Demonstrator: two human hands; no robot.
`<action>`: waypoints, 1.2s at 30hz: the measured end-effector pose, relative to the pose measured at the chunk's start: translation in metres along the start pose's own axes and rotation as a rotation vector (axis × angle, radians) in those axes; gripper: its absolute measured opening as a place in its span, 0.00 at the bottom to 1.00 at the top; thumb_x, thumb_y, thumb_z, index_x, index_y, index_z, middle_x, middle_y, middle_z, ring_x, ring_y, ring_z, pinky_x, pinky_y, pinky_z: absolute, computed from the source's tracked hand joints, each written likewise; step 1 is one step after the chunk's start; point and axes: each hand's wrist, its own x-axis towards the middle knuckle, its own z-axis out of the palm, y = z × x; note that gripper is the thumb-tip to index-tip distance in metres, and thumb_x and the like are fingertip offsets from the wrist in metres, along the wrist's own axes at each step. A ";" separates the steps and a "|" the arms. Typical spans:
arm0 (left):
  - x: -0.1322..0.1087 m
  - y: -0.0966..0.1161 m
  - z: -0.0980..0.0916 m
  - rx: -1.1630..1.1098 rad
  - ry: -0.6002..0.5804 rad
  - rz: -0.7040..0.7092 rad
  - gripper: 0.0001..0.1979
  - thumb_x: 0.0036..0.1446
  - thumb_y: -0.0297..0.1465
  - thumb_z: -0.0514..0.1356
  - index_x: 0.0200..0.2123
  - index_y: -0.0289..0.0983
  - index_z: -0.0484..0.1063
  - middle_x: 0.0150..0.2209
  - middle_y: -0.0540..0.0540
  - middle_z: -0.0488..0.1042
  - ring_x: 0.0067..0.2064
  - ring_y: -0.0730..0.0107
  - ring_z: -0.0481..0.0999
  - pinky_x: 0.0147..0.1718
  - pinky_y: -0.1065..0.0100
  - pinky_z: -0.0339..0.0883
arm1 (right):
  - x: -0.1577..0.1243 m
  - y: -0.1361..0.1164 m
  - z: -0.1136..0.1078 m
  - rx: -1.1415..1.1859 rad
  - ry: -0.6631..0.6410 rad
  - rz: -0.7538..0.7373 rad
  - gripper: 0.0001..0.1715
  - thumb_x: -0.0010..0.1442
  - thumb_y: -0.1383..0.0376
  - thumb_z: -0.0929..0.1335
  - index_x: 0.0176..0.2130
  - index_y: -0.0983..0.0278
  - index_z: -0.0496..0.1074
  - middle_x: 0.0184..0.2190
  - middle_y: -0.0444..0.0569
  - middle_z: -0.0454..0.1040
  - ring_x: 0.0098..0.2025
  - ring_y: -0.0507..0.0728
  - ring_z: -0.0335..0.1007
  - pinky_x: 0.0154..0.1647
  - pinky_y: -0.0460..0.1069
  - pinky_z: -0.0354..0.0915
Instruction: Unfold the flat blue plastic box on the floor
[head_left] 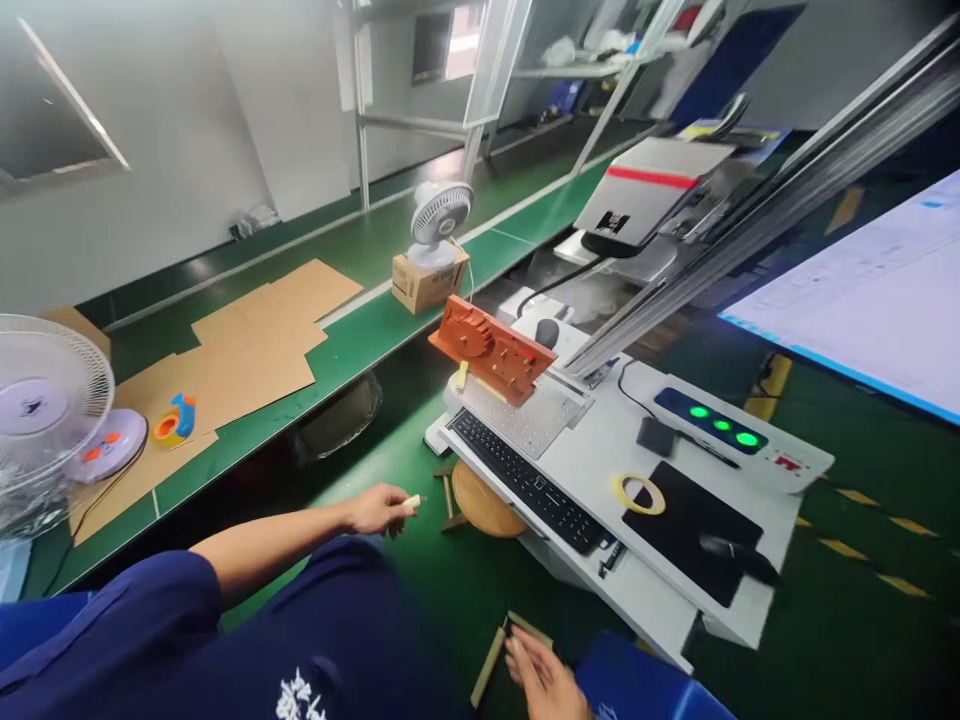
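My left hand (379,510) is closed, pinching a small cream-coloured stick (412,502) with a darker tip; its exact kind is too small to make out. It hovers over the green floor, left of a round wooden stool (480,498). Low in the picture, my right hand (546,675) hangs loosely with its fingers half bent, and nothing shows in them. Behind its fingertips are the wooden bars of another low frame (489,668). On the white workstation, an orange board with a gear shape (491,348) stands above a black keyboard (525,480).
A tape roll (640,494) lies by a black mouse pad (694,530) with a mouse. Near it is a panel with green lights (709,425). The green bench (360,340) carries cardboard sheets (247,340), a tape dispenser (175,421) and fans. A large screen (862,290) stands right.
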 end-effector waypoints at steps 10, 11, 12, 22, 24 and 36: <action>0.012 0.107 -0.088 -0.375 -0.308 0.209 0.37 0.61 0.64 0.68 0.49 0.33 0.77 0.31 0.50 0.77 0.27 0.74 0.76 0.29 0.70 0.66 | 0.011 -0.230 0.145 0.054 0.082 -0.304 0.37 0.63 0.36 0.76 0.54 0.62 0.83 0.45 0.57 0.87 0.41 0.61 0.84 0.50 0.58 0.83; 0.013 0.113 -0.093 -0.371 -0.336 0.224 0.37 0.62 0.64 0.68 0.48 0.33 0.77 0.31 0.50 0.77 0.28 0.73 0.76 0.30 0.70 0.67 | 0.009 -0.242 0.147 0.072 0.106 -0.321 0.36 0.63 0.37 0.77 0.55 0.61 0.83 0.45 0.57 0.87 0.42 0.61 0.84 0.51 0.58 0.82; 0.014 0.117 -0.098 -0.365 -0.359 0.239 0.36 0.63 0.63 0.67 0.48 0.33 0.77 0.31 0.50 0.77 0.28 0.73 0.76 0.31 0.69 0.69 | 0.007 -0.251 0.149 0.079 0.126 -0.336 0.34 0.62 0.39 0.78 0.54 0.61 0.83 0.45 0.56 0.87 0.43 0.61 0.84 0.51 0.58 0.82; 0.013 0.140 -0.124 -0.037 -0.345 0.439 0.28 0.76 0.55 0.58 0.47 0.35 0.79 0.33 0.48 0.80 0.30 0.71 0.76 0.33 0.70 0.68 | 0.009 -0.289 0.167 -0.048 0.145 -0.367 0.28 0.65 0.39 0.77 0.43 0.61 0.84 0.39 0.54 0.86 0.39 0.61 0.82 0.45 0.56 0.80; 0.013 0.142 -0.129 0.052 -0.295 0.502 0.24 0.78 0.50 0.56 0.48 0.35 0.79 0.33 0.48 0.80 0.31 0.71 0.75 0.34 0.70 0.67 | 0.010 -0.294 0.169 -0.047 0.125 -0.376 0.28 0.65 0.39 0.76 0.43 0.61 0.84 0.38 0.54 0.85 0.38 0.60 0.82 0.45 0.55 0.80; 0.024 0.134 -0.140 0.339 -0.040 0.619 0.19 0.81 0.41 0.51 0.44 0.37 0.77 0.35 0.45 0.80 0.35 0.66 0.76 0.38 0.67 0.66 | 0.026 -0.300 0.175 -0.189 0.276 -0.299 0.26 0.61 0.41 0.75 0.35 0.61 0.83 0.30 0.51 0.84 0.32 0.60 0.78 0.37 0.54 0.74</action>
